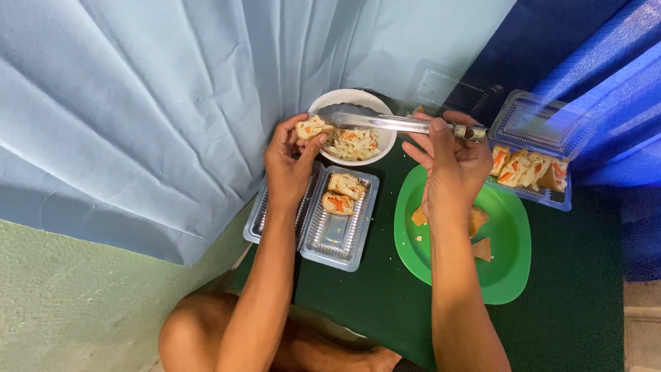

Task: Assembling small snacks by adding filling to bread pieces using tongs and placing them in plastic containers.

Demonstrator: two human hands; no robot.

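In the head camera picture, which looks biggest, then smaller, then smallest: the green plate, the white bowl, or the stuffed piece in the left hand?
1. Green plate, widest by far.
2. White bowl, clearly smaller.
3. Stuffed piece pinched in the left hand, smallest, even though it is held up nearer the camera.

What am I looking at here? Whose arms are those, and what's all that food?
The camera sits on a person's head and looks down, so those are their own two arms. The left hand holds a stuffed piece of food over a white bowl of filling. The right hand holds metal tongs. On the dark green mat lie an open clear box with two filled pieces, a green plate with fried bits, and a second clear box already full.
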